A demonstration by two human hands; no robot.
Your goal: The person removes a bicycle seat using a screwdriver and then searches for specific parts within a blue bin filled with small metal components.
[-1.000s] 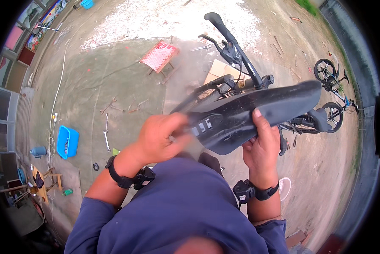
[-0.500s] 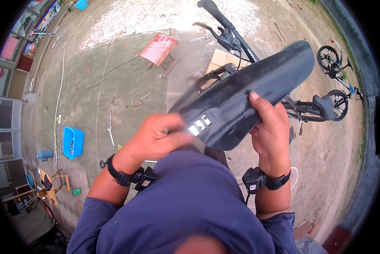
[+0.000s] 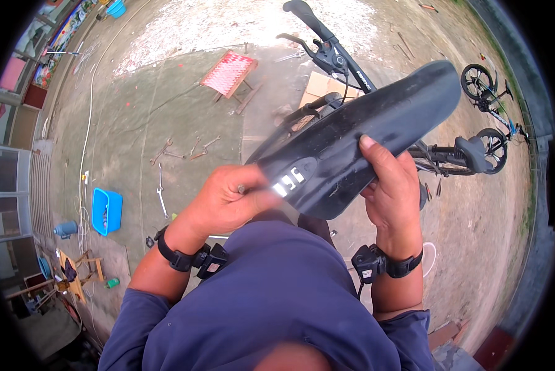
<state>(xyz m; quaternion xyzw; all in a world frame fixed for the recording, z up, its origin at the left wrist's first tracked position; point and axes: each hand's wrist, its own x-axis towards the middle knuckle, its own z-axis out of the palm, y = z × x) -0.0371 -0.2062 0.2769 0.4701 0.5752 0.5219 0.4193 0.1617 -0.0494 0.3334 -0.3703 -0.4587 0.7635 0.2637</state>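
A long black bicycle mudguard is held up in front of me, tilted from lower left to upper right. Pale slots show at its lower left end. My left hand is closed at that slotted end, its fingertips blurred. Between its thumb and fingers a small round metal end pokes out; the rest is hidden. My right hand grips the mudguard's near edge, thumb on the upper face and fingers underneath. Behind the mudguard stands a black bicycle, partly covered, with its handlebar and brake lever showing.
Several wrenches, one a long wrench, lie on the ground at left. Beyond them is a red-and-white stool. A blue basin and a wooden stand are farther left. Flattened cardboard lies by the bicycle; a second bicycle is far right.
The right hand and its thumb have shifted slightly left along the mudguard, and the slotted end has turned a little. Both hands keep their hold.
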